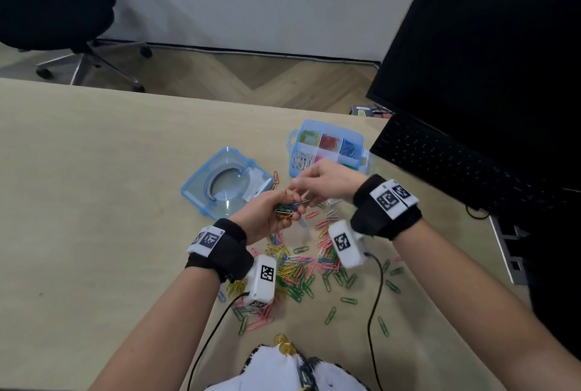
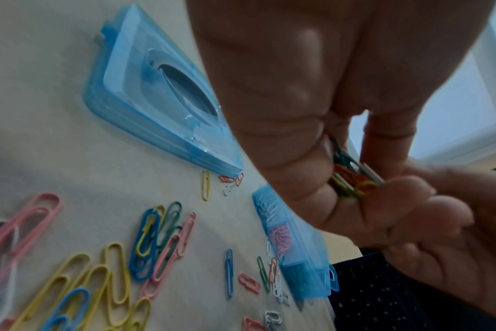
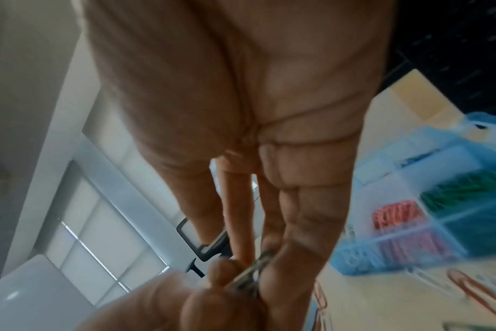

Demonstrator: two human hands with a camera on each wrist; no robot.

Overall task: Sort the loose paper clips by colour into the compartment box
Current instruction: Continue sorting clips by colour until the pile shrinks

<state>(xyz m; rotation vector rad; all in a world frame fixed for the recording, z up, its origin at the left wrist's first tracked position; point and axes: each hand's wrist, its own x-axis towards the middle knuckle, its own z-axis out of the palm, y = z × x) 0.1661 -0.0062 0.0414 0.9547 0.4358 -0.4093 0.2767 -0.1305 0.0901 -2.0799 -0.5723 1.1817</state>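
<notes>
- Head: left hand point(image 1: 267, 217) curled round a mixed bunch point(image 1: 284, 211) of clips; right hand point(image 1: 327, 183) pinching at it, fingertips blurred. Loose clips point(image 1: 298, 271) strewn on the desk point(image 1: 94, 170), partly hidden by wrists. Box point(image 1: 327, 148) beyond, 6 compartments; lid point(image 1: 224, 184) beside it.
- Left wrist: thin wire loops; keyboard point(image 2: 382, 295) letters blurred.
- Right wrist: smeared; pinch on a pale clip point(image 3: 255, 266).

The lid point(image 1: 226, 181) lies left of the compartment box point(image 1: 327, 148), loose paper clips point(image 1: 301, 268) nearer.
</notes>
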